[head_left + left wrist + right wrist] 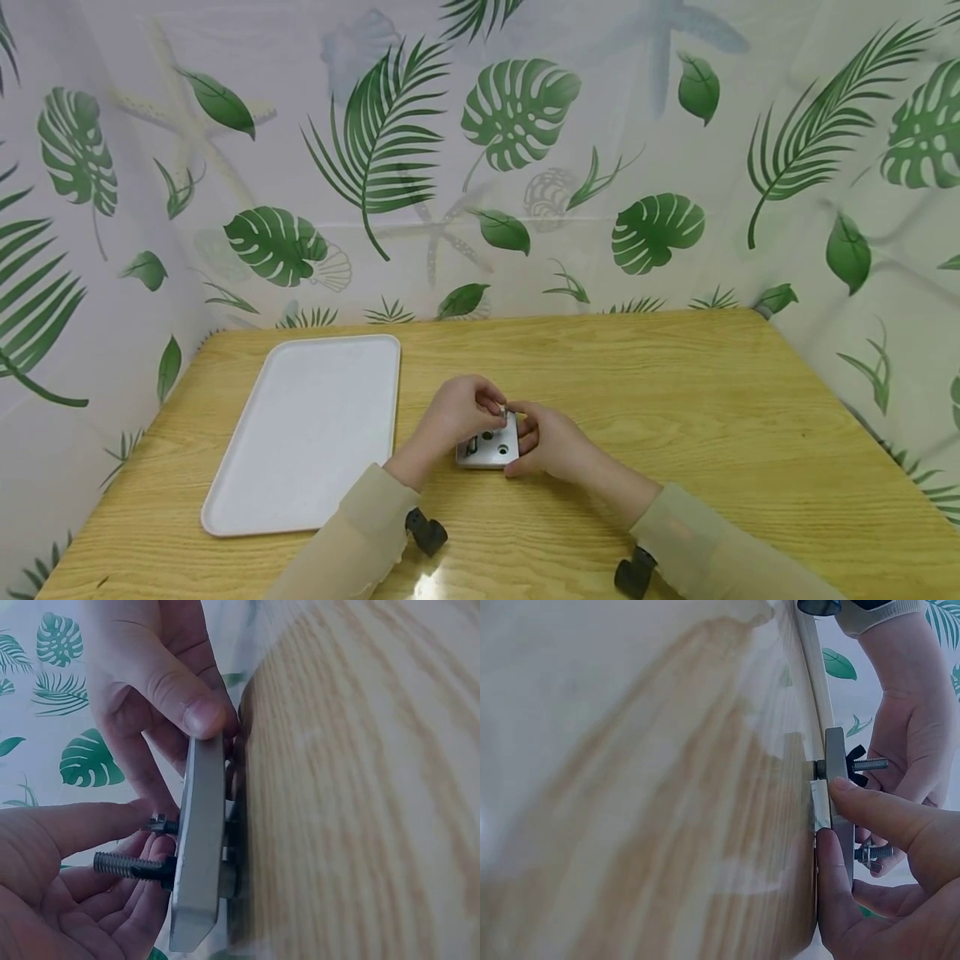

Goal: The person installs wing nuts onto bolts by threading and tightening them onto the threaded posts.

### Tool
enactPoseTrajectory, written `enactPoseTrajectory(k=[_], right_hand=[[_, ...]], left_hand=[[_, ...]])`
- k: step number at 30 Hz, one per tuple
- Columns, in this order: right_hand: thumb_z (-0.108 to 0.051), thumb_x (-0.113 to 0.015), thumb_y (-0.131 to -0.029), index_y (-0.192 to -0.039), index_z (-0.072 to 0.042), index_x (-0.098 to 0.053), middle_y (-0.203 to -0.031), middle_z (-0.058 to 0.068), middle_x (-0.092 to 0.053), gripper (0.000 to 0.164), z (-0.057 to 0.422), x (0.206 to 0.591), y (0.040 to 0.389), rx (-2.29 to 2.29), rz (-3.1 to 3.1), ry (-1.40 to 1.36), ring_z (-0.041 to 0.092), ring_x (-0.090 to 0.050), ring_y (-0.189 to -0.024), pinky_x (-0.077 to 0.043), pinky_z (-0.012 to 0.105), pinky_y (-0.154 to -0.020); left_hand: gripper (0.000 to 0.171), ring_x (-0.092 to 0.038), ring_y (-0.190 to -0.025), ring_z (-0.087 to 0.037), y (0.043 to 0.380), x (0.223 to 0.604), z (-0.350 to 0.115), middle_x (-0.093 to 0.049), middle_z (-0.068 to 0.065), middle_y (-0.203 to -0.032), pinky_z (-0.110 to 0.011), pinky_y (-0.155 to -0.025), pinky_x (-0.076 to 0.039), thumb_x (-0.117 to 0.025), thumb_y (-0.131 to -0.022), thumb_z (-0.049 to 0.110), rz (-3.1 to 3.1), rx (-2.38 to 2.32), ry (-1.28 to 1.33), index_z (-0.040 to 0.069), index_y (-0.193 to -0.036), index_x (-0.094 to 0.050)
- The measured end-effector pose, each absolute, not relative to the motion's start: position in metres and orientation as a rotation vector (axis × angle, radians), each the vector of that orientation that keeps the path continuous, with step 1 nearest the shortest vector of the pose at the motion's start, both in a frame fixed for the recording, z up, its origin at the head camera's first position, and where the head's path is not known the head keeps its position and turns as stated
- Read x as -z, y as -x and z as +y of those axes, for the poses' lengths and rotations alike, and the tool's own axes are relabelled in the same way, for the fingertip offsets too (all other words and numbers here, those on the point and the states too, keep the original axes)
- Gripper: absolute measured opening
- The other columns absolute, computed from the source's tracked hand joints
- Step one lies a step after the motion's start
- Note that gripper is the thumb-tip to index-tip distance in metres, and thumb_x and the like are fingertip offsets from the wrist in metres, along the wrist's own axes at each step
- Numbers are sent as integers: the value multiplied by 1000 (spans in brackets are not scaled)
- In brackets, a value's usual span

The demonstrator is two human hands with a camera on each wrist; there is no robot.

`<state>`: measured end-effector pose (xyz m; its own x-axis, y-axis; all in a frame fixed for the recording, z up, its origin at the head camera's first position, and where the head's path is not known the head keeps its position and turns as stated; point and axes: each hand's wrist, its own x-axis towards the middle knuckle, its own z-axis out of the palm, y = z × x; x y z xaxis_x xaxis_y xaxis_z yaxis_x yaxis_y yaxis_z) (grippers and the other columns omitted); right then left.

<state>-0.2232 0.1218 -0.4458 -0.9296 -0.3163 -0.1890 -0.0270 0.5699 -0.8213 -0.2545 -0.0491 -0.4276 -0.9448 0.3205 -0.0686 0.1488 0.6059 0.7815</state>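
A thick silver metal plate (489, 457) with round holes lies low over the wooden table. My right hand (553, 442) holds it by the right edge, thumb on the near side and fingers at the far side. Through the plate stands a long bolt (124, 865) carrying a black wing nut (856, 766). Beside it, a second bolt (880, 853) also projects from the plate. My left hand (457, 410) reaches over the plate and pinches this second bolt between thumb and fingers. Bolt heads (229, 879) show on the underside, between plate and table.
A white rectangular tray (307, 433) lies on the wooden table (675, 400), left of the hands. Behind and at both sides hangs a leaf-printed cloth (570, 250). A black camera mount sits on each sleeve (378, 517).
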Motion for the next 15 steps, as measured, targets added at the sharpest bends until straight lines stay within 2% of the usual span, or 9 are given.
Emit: enactPoseTrajectory(k=[7, 15], right_hand=[[-9, -88, -62, -140, -4, -40, -102, 8, -62, 91, 122, 447, 223, 1299, 2487, 282, 13, -63, -82, -52, 28, -70], [-10, -88, -62, -140, -3, -40, -102, 7, -62, 93, 123, 446, 223, 1292, 2492, 278, 12, -64, -82, -52, 29, -71]], left_hand=[[15, -61, -75, -12, 258, 432, -51, -66, -1, -83, -27, -68, -52, -72, -80, 4, 2536, -1344, -377, 9, -94, -69], [13, -62, -80, -12, 257, 430, -51, -68, 0, -87, -27, -72, -52, -63, -87, 4, 2597, -1306, -395, 13, -91, -72]])
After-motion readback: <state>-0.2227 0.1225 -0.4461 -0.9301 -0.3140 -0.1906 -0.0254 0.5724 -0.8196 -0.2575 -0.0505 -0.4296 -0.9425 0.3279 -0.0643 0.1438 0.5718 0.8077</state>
